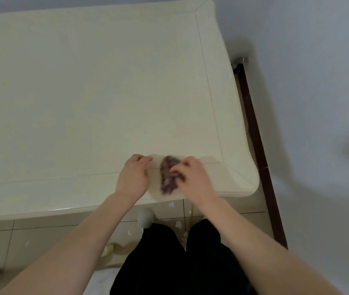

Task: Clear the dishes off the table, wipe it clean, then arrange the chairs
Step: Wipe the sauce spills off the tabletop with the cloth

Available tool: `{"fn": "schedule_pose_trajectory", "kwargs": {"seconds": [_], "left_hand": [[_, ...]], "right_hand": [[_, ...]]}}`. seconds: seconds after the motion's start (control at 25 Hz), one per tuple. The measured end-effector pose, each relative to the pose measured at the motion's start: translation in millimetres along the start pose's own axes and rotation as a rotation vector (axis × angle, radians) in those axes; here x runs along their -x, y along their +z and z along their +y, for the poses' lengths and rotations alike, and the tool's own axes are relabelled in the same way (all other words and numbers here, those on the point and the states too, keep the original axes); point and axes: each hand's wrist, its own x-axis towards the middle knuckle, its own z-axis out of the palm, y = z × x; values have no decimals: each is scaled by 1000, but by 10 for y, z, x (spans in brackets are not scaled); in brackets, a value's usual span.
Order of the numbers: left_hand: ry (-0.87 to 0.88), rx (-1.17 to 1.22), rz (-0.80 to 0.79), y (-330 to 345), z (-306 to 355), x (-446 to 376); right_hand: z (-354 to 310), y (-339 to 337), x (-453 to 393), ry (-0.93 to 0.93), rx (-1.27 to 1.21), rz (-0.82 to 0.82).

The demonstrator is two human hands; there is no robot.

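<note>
A cream table (84, 92) fills the view, its top bare apart from one spot near the front right corner. There a purplish-brown pile of scraps (167, 175) lies on a pale thin sheet (155, 191), both blurred. My left hand (134, 175) is at the sheet's left edge with fingers curled, thumb and fingers pinching that edge. My right hand (192, 177) is over the right side of the pile, its fingers curled into the scraps.
The table's right edge runs close to a white wall (318, 103) with a dark brown skirting board (258, 145). Small white paper bits (178, 225) lie on the tiled floor by my black trousers. A cream curved chair part (110, 250) shows at lower left.
</note>
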Motion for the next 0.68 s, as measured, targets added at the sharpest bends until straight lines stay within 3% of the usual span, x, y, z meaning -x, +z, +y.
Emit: {"fn": "schedule_pose_trajectory", "kwargs": {"seconds": [0.08, 0.16, 0.2, 0.32, 0.48, 0.56, 0.64, 0.68], "left_hand": [[-16, 4, 25, -21, -83, 13], [-50, -9, 46, -38, -154, 45], [-69, -26, 59, -52, -201, 69], [-156, -47, 90, -96, -362, 160], [-212, 37, 134, -228, -592, 305], [-230, 70, 164, -332, -753, 357], [-252, 100, 193, -480, -997, 385], [-263, 107, 203, -566, -1153, 396]], "right_hand": [[395, -385, 7, 236, 39, 196], [660, -550, 121, 429, 212, 214], [630, -478, 150, 417, 298, 169], [159, 73, 139, 150, 325, 27], [-514, 503, -167, -156, 140, -180], [-550, 454, -336, -77, 30, -99], [-494, 394, -404, 97, 166, 86], [-543, 427, -398, 172, 300, 78]]}}
